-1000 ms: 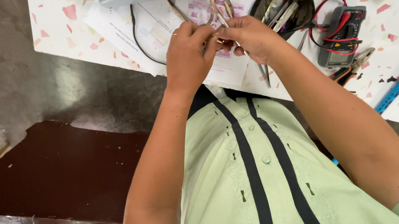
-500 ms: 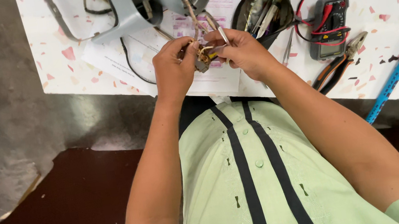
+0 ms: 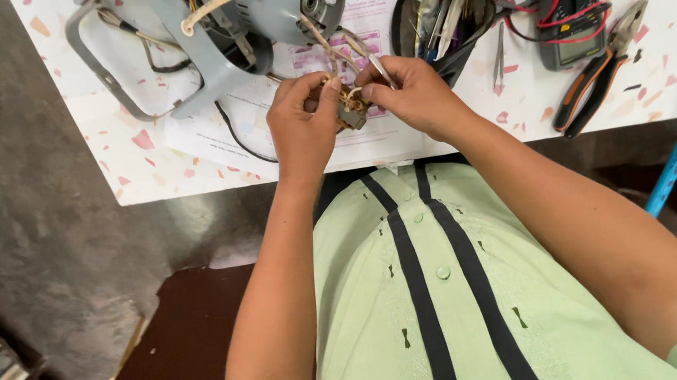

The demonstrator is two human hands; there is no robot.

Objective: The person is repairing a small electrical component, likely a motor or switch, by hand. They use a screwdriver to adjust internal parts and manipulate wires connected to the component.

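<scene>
Scene: A small grey motor with its bracket is seen lying on a speckled white table, over printed paper sheets.
Left hand: Fingers are pinched together on a small bundle of wires trailing from the motor.
Right hand: Thumb and fingers are closed on the same bundle from the other side; a thin pale piece, too small to identify, is held at the fingertips.
Where the wires are: The bundle is held just above the paper, between both hands, near the table's front edge and just below the motor.
Change: Compared with a second ago, the hands are shown drawn slightly closer to the table edge and the view has swung left, with more of the motor in sight; the two-handed pinch is unchanged, suggesting fine work on the wires is ongoing.
Nearby: An open black tool pouch, a meter with red leads and pliers are laid to the right, untouched.
</scene>
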